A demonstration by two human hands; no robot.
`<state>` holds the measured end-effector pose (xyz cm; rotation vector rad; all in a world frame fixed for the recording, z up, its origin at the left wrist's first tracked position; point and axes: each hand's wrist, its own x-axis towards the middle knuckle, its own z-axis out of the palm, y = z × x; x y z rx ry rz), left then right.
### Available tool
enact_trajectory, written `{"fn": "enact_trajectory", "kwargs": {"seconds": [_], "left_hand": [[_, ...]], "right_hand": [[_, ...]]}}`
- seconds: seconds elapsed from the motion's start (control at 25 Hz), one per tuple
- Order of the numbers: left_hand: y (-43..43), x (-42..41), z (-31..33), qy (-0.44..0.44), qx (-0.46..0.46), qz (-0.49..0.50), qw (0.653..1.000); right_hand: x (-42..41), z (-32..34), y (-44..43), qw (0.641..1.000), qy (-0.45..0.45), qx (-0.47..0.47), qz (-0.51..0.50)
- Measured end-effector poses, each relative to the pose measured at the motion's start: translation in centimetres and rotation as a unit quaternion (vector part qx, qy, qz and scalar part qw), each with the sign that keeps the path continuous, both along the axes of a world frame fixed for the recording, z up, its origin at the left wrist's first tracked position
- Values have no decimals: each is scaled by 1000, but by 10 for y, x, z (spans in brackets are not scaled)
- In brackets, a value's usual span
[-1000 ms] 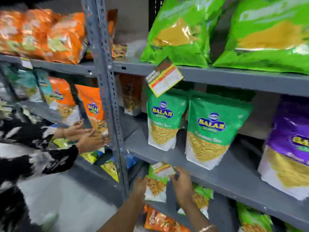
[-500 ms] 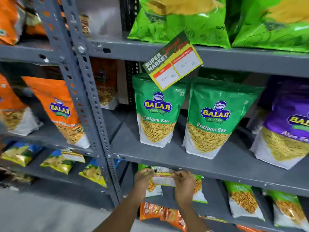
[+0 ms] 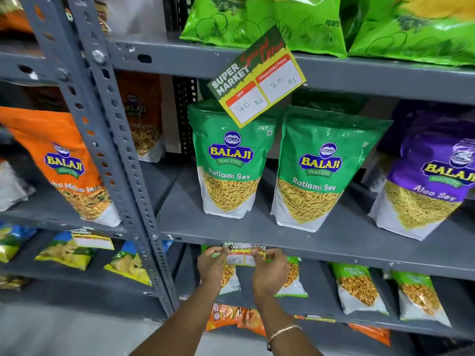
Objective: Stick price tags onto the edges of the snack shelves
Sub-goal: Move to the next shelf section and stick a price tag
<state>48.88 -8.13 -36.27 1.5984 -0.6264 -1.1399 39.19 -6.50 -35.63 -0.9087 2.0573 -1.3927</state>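
A small price tag [image 3: 244, 255] lies flat against the grey shelf edge [image 3: 359, 255], lower centre; a larger price tag [image 3: 257, 78] hangs tilted, upper centre.

**Price tag held against the lower shelf edge**

You hold a small price tag [image 3: 244, 255] flat against the front edge of the grey shelf [image 3: 359, 249] that carries the standing packs. Your left hand [image 3: 212, 264] pinches the tag's left end, and your right hand [image 3: 270, 267] pinches its right end; a thin bracelet [image 3: 284, 331] sits on your right wrist. Directly above the tag stand two green Ratlami Sev packs [image 3: 228, 163], with a purple Aloo Sev pack [image 3: 426, 181] to their right. A larger tag [image 3: 257, 78] hangs tilted from the shelf edge above, reading 40 Rs and 20 Rs. Left of the slotted upright [image 3: 110, 129] stands an orange pack [image 3: 59, 160].
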Motion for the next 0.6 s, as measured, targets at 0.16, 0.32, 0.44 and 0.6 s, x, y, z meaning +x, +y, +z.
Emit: {"fn": "enact_trajectory", "kwargs": {"seconds": [0.16,0.32,0.44,0.6], "left_hand": [[0,-5,-4,11,15,10,1000],[-1,-12,-2,69,16,36,997],[-1,-12,-4,55,24,43,997],[-2,-11,-9,50,30,23,998]], "right_hand": [[8,-6,2,997,-59,36,-41],[2,-12,4,994,-84,47,-45],[-4,-15,2,993,-97,53,-34],[5,-10,-4,992,-112,51,-33]]}}
